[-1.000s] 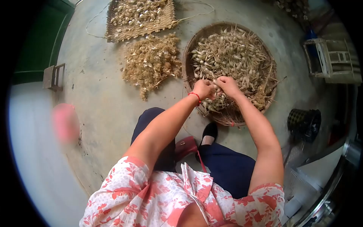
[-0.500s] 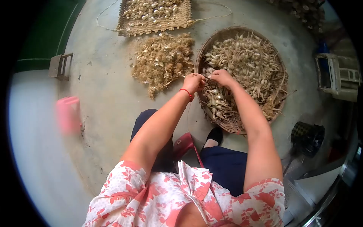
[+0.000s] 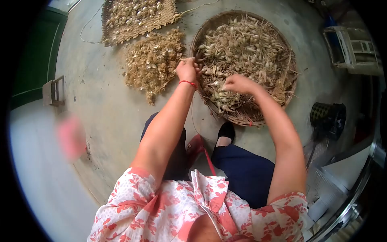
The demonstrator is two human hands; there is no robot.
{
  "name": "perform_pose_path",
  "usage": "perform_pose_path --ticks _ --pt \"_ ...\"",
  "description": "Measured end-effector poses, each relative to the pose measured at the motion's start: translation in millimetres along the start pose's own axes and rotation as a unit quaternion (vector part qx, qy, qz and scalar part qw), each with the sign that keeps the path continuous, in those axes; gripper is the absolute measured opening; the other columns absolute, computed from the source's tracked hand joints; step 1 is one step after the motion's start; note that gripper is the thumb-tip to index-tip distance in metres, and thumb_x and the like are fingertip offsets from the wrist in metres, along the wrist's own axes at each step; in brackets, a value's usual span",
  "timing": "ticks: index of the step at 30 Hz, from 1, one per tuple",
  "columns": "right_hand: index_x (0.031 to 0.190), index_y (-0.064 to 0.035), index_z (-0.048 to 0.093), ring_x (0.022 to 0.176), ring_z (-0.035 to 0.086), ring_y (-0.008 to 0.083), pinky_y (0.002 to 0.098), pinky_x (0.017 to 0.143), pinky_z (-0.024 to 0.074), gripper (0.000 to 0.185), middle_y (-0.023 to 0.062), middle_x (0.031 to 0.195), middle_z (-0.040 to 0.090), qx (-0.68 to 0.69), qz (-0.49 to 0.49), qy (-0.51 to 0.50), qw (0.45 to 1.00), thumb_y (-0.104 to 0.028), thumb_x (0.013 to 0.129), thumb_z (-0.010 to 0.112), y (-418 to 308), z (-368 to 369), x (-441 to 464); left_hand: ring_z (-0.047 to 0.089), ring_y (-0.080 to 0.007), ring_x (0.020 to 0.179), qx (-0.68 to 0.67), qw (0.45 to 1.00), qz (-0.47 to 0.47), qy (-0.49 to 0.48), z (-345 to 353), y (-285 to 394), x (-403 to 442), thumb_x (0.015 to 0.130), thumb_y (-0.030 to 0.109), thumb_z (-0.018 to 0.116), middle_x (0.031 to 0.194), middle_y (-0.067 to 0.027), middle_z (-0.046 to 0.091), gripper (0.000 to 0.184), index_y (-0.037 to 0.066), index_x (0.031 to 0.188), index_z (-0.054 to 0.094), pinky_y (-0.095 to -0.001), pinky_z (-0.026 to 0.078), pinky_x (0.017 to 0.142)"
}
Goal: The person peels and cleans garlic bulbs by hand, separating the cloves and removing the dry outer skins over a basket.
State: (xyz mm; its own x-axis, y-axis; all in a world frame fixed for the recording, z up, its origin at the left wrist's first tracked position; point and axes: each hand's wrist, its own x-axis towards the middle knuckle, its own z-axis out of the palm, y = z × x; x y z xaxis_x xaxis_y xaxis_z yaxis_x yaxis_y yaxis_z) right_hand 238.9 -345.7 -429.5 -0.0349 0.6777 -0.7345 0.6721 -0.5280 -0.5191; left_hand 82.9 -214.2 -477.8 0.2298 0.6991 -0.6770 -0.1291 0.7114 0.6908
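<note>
The left hand (image 3: 187,70) was curled beside the rim of a round basket (image 3: 238,117); whether it gripped anything could not be told. The right hand (image 3: 240,84), fingers bent in, hung over the bulbs (image 3: 246,46) filling that basket, its grip likewise unclear. Left of the basket lay dry scraps (image 3: 152,60), then a woven tray (image 3: 135,35). A pink object (image 3: 71,137) was too blurred for reading any lettering.

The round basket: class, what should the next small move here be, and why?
Probably the right hand should take a bulb from the round basket: its fingertips are right by the bulbs, while the left hand is curled near the rim, beside the brown pile.
</note>
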Motion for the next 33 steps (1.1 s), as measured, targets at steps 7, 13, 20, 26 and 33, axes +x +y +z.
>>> perform_pose_path --ticks 7,13,20,26,33 --pt "0.112 -0.0036 0.057 0.102 0.056 0.0375 0.0458 0.085 0.0448 0.037 0.0197 0.104 0.062 -0.027 -0.086 0.292 0.952 -0.03 0.085 0.059 -19 17 108 0.048 -0.0112 0.05 0.044 0.998 -0.006 -0.044 -21 10 -2 0.093 0.019 0.047 0.068 -0.0019 0.054 0.021 0.01 0.11 0.052 -0.0269 0.043 0.048" --pt "0.087 -0.0052 0.067 0.079 0.063 0.0303 0.0391 0.072 0.0484 0.024 0.0141 0.083 0.066 0.022 -0.106 0.28 0.954 -0.024 0.073 0.071 -29 -4 153 0.049 -0.008 0.057 0.069 0.986 -0.077 -0.132 -48 30 1 0.089 0.024 0.057 0.072 0.0019 0.053 0.019 0.009 0.101 0.056 -0.0248 0.043 0.054" --pt "0.086 0.0004 0.063 0.057 0.057 0.0101 0.025 0.052 0.0469 0.013 0.0051 0.07 0.063 0.215 -0.166 0.055 0.961 -0.012 0.082 0.065 -57 -42 63 0.047 -0.0084 0.055 0.105 0.969 -0.088 -0.205 -18 31 -15 0.089 0.027 0.059 0.066 0.0029 0.049 0.018 0.01 0.088 0.055 -0.0241 0.042 0.051" --pt "0.084 0.0016 0.061 0.057 0.059 0.0116 0.0247 0.051 0.0509 0.015 0.0063 0.07 0.062 0.413 -0.083 0.135 0.897 -0.013 0.087 0.061 -49 -4 42 0.036 -0.0082 0.049 -0.156 0.983 -0.088 -0.028 -5 6 10 0.095 0.024 0.047 0.063 0.0012 0.042 0.019 0.008 0.086 0.046 -0.0218 0.032 0.044" --pt "0.081 0.0001 0.059 0.054 0.056 0.0091 0.0239 0.048 0.0505 0.027 0.005 0.071 0.06 0.453 -0.037 0.138 0.88 -0.026 0.087 0.063 -24 -3 47 0.047 -0.0125 0.051 0.053 0.959 -0.15 -0.236 8 7 -20 0.094 0.022 0.047 0.066 -0.0019 0.05 0.019 0.009 0.081 0.048 -0.0277 0.041 0.046"
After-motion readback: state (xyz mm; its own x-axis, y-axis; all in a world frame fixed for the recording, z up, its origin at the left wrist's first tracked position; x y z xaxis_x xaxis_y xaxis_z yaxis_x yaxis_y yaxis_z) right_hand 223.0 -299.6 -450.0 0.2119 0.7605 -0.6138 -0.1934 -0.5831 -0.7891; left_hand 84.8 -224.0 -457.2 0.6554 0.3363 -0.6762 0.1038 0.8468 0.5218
